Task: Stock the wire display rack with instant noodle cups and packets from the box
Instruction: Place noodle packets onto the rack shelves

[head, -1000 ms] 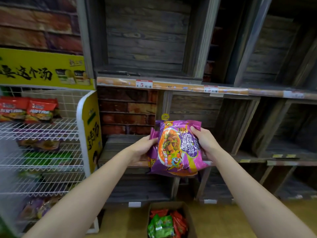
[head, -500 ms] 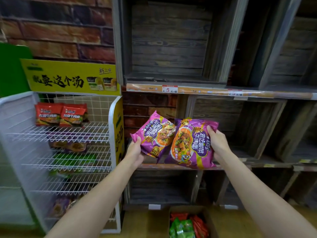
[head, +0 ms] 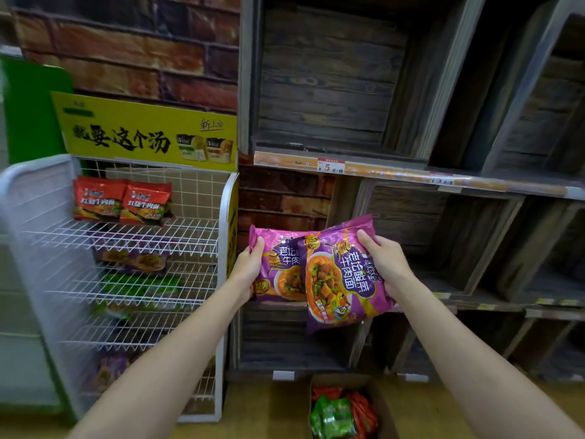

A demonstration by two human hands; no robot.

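Between the white wire display rack (head: 126, 248) and the dark wooden crate shelving (head: 411, 217), two purple instant noodle packets are held up in front of the person. Their left hand (head: 248, 269) grips the left purple packet (head: 281, 264) by its left edge, thumb on the front face and fingers curled behind. Their right hand (head: 384, 263) grasps the right purple packet (head: 338, 280) at its upper right side, thumb lying across the front; this packet is tilted and overlaps the other one's right edge. Both packets hang in the air just to the right of the rack's side panel, touching no shelf. On the rack's top wire shelf two red noodle packets (head: 122, 201) stand side by side against the back grid. Purple packets (head: 133, 258) lie on the shelf below, green packets (head: 139, 286) on the next, and more purple ones show blurred near the bottom. A yellow header sign (head: 145, 134) tops the rack. Low down on the floor, an open cardboard box (head: 384, 407) holds green and red packets. A price tag (head: 330, 165) sits on the wooden shelf's edge strip.
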